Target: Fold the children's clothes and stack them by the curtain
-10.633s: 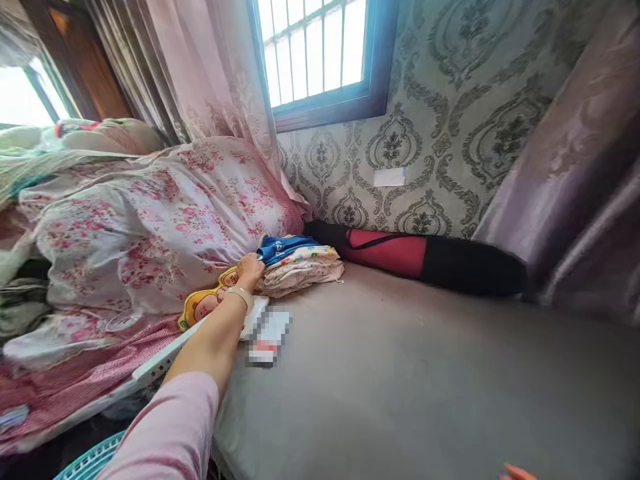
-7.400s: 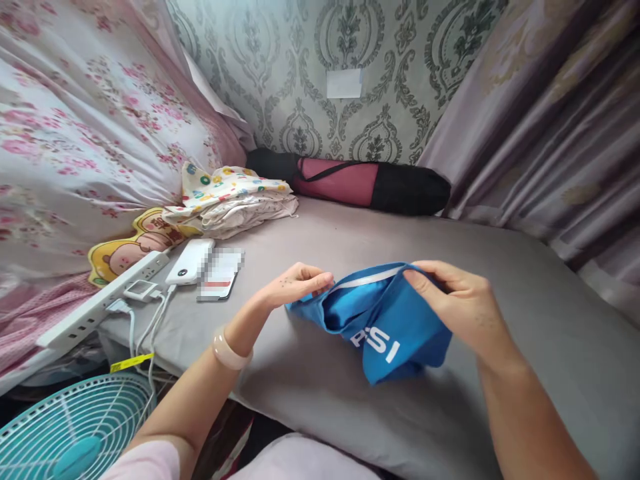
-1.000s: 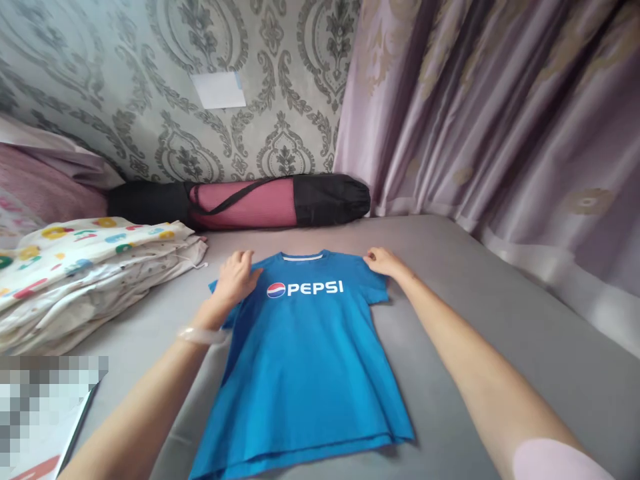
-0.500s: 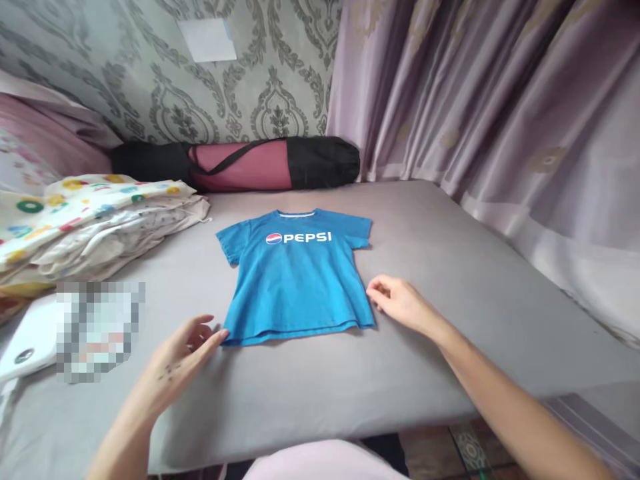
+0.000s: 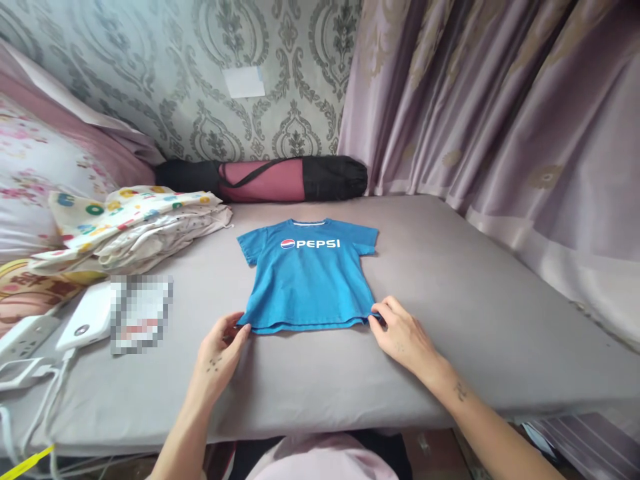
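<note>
A blue T-shirt (image 5: 310, 287) with a white PEPSI print lies flat and face up on the grey bed sheet (image 5: 310, 387), its collar pointing away from me. At the near left corner of its hem, my left hand (image 5: 225, 340) pinches the cloth between thumb and fingers. My right hand (image 5: 397, 330) grips the opposite hem corner, thumb below and fingers above. Between the two hands the hem runs nearly straight, with a slight gap between its front and back layers.
Left of the shirt lie a white power bank (image 5: 90, 317) with cables, a blurred-out flat item (image 5: 143, 317) and a power strip (image 5: 27, 337). Behind them is a heap of patterned cloth (image 5: 150, 223). A black and maroon rolled bag (image 5: 265, 180) rests by the wall; curtains (image 5: 450, 120) hang right.
My right hand has moved down the shirt's side to the hem corner and now grips it. My left hand has closed on the left corner. The head view has shifted.
</note>
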A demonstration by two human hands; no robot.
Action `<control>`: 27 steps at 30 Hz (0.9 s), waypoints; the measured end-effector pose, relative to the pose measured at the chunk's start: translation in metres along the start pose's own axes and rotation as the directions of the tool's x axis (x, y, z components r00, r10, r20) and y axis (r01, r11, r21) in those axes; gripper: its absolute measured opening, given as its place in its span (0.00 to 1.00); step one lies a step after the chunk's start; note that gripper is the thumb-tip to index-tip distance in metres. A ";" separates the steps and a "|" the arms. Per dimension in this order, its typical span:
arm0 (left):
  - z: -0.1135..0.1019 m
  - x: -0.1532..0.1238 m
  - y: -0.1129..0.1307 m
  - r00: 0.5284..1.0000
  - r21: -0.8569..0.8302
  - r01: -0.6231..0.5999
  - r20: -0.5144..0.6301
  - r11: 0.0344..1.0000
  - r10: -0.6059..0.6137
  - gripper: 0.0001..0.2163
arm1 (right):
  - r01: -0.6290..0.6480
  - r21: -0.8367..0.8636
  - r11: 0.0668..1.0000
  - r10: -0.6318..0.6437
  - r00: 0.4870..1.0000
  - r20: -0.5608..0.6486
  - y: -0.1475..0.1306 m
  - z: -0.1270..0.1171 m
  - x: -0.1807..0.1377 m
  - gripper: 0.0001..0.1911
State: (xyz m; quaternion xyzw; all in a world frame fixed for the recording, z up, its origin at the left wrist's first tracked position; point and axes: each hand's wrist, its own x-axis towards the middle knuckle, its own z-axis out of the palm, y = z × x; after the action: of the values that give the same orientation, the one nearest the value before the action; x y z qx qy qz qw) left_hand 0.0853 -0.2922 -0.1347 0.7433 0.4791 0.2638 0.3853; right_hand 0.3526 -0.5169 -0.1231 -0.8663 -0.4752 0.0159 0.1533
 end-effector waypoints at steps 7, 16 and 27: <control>0.016 0.009 0.005 0.999 0.193 -0.045 -0.015 0.980 0.049 0.24 | -0.092 -0.157 0.983 0.101 0.994 0.050 -0.010 -0.005 0.009 0.15; -0.012 0.021 -0.009 0.976 0.105 -0.143 0.181 0.984 0.122 0.28 | -0.112 -0.165 0.980 0.121 0.992 0.045 0.008 -0.010 -0.003 0.20; -0.035 0.019 -0.012 0.924 0.225 -0.322 0.288 0.920 0.253 0.20 | -0.045 -0.276 0.960 0.050 0.999 0.012 0.011 -0.007 -0.002 0.18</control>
State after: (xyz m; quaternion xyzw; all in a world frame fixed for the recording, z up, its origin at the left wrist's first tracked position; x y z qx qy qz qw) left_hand 0.0604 -0.2610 -0.1243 0.8787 0.3419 0.1534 0.2957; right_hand 0.3615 -0.5256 -0.1196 -0.8901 -0.4533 -0.0384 0.0263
